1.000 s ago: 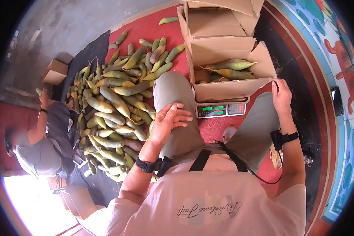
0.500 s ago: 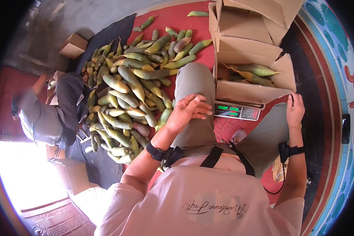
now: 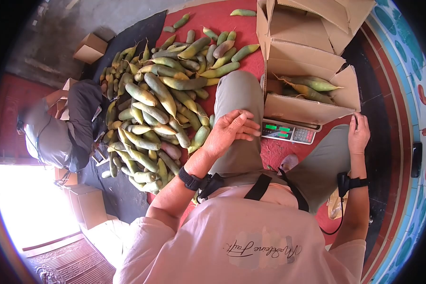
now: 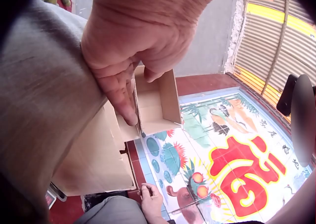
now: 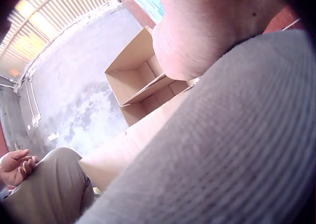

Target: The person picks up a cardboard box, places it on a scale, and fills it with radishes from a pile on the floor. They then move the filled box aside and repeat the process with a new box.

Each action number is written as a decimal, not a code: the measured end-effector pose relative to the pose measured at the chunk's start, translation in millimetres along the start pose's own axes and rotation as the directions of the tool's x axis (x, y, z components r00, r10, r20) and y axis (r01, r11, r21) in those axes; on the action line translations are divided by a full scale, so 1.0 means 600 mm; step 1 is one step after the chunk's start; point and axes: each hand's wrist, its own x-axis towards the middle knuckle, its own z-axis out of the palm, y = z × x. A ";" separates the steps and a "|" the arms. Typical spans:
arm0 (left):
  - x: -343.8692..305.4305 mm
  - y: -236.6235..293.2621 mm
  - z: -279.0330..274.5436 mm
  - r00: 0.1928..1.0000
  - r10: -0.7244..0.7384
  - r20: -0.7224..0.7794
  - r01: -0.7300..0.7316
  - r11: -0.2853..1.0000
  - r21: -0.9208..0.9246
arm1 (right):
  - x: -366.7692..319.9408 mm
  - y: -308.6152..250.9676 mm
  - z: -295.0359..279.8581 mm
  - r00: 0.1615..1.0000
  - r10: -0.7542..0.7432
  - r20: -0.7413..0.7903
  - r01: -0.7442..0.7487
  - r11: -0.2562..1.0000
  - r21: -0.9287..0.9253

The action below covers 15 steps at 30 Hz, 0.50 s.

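My left hand (image 3: 234, 131) rests over the left knee with relaxed fingers and holds nothing. My right hand (image 3: 359, 135) lies by the right knee, fingertips right at the near corner of an open cardboard box (image 3: 307, 109). In the right wrist view its fingers are hidden behind the grey trouser leg. Inside the box lie several long green radishes (image 3: 317, 84) with tapering root ends. The box stands on a digital scale (image 3: 288, 132) with green lit numbers. To my left spreads a large heap of green radishes (image 3: 161, 94).
Behind the box stands another open cardboard box (image 3: 298, 28). At the left another person (image 3: 57, 128) sits bent over near small cartons (image 3: 90, 48). A red mat (image 3: 217, 19) and a dark cloth (image 3: 123, 208) cover the floor. A painted tile wall (image 3: 412, 80) rises at the right.
The head view has swung left, so the box and heap appear further right. Both my hands keep their places by the knees. The other person has lowered an arm that was raised with a radish.
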 end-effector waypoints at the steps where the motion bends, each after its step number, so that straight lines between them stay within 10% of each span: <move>1: 0.000 0.000 0.000 1.000 0.000 0.001 0.000 1.000 -0.006 | 0.000 0.001 0.001 1.000 -0.001 0.001 0.001 1.000 0.000; 15: 0.000 -0.003 -0.006 0.999 0.032 0.029 -0.032 0.999 -0.015 | -0.001 0.002 0.003 1.000 0.016 0.016 -0.015 1.000 -0.024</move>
